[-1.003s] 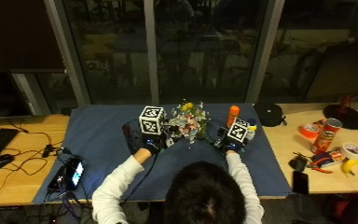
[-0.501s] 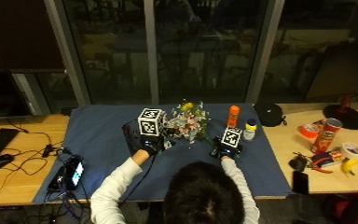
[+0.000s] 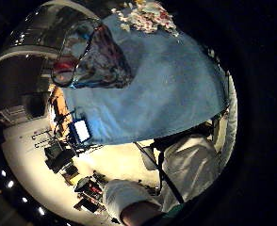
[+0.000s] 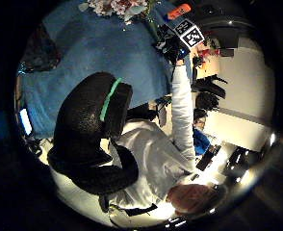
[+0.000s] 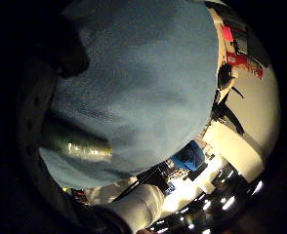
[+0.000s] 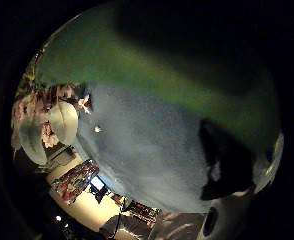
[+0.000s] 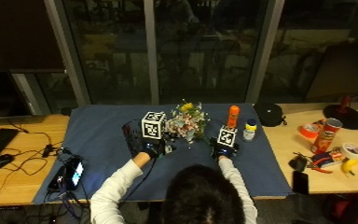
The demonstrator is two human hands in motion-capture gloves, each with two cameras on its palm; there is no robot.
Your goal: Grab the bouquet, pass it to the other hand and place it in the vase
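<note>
Our right hand (image 7: 224, 148) grips the bouquet (image 7: 187, 123) stem, left hand (image 7: 151, 148) relaxed beside it; a sloppy handoff could tip flowers onto the table (image 7: 104, 140)

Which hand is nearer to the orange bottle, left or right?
Right. The right hand is just in front of the orange bottle; the left hand is beyond the bouquet, farther away.
</note>
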